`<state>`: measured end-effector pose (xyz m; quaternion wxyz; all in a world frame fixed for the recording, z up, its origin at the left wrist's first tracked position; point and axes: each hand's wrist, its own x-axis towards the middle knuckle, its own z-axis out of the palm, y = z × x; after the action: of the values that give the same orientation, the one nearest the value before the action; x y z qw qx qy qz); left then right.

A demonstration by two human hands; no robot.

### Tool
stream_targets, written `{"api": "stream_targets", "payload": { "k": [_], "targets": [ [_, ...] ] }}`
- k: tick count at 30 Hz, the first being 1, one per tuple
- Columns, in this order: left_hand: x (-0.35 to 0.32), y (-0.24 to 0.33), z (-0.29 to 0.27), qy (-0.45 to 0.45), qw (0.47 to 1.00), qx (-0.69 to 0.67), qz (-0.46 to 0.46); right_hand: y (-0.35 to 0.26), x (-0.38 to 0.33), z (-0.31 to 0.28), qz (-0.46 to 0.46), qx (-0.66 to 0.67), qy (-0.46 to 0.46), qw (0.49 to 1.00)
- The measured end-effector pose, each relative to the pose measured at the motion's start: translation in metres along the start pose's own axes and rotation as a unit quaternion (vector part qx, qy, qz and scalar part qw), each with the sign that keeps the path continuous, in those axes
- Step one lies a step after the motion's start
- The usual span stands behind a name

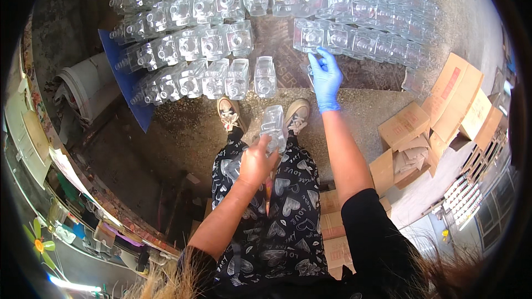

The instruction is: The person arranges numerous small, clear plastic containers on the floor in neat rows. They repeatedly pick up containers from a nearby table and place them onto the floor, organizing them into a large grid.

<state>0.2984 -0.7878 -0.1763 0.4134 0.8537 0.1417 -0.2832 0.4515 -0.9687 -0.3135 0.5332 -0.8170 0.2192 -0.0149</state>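
Note:
My bare left hand is closed on clear glass bottles in front of my legs. One square bottle sticks out past its fingers, and another clear piece of glass shows beside the wrist. Farther out to the right is my right hand in a blue glove, close to the front of a row of bottles. A clear glass edge shows along its palm side; the back of the hand hides most of this bottle. A single square bottle stands at the near end of the left-hand row.
Many clear bottles stand in rows on a low surface ahead. A blue panel borders them on the left. Opened cardboard boxes lie at right, with more cartons by my legs. A cluttered bench runs along the left.

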Motion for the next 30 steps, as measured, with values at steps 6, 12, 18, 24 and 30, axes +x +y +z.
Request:
{"api": "stream_targets", "payload": {
  "k": [6, 12, 18, 24, 30],
  "targets": [
    [0.009, -0.014, 0.009, -0.009, 0.999, -0.022, -0.026, 0.023, -0.027, 0.012, -0.037, -0.022, -0.043, 0.998],
    [0.003, -0.024, 0.01, 0.008, 0.999, -0.036, -0.03, -0.002, -0.05, -0.039, -0.169, -0.309, -0.186, 0.917],
    [-0.001, -0.027, 0.009, 0.02, 0.998, -0.038, -0.036, -0.033, -0.037, -0.057, -0.139, -0.236, -0.29, 0.917],
    [-0.006, -0.038, 0.015, 0.026, 0.999, -0.03, -0.036, -0.125, -0.043, -0.054, -0.193, -0.232, -0.235, 0.924],
    [-0.004, -0.035, 0.016, 0.014, 0.997, -0.057, -0.046, -0.118, 0.001, 0.0, -0.266, -0.201, -0.203, 0.921]
  ]
}}
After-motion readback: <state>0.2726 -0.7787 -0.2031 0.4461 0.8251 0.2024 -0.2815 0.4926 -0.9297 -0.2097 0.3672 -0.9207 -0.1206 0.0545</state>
